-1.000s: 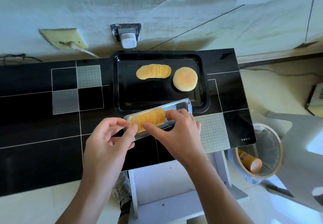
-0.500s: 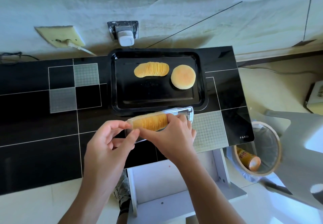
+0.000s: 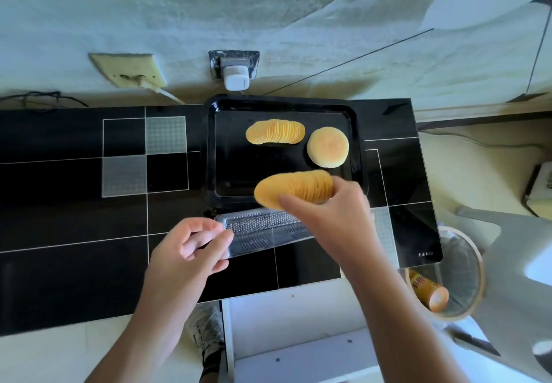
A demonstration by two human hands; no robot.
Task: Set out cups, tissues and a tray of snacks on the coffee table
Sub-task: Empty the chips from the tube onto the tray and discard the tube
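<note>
Chips (image 3: 294, 189): golden overlapped stack (slightly blurred), pinched in right hand (image 3: 334, 221) grip, above tray (image 3: 210, 155) at 6 o'clock | left hand (image 3: 191, 251) grip pinching clear plastic insert (image 3: 265, 233) over desk (image 3: 74, 218)

Two hands: left hand (image 3: 195, 248), right hand (image 3: 331, 212). Two stacks of crisps: one stack (image 3: 294, 189) in the right hand, one fanned row (image 3: 274, 132) beyond it. One round bun (image 3: 327, 147) beyond the right hand. One black tray (image 3: 227, 149). One clear plastic crisp insert (image 3: 263, 231) at the left hand. One bin (image 3: 466, 281) right of the right hand, containing one canister (image 3: 428, 290). Two wall sockets (image 3: 128, 68) (image 3: 234, 64).
</note>
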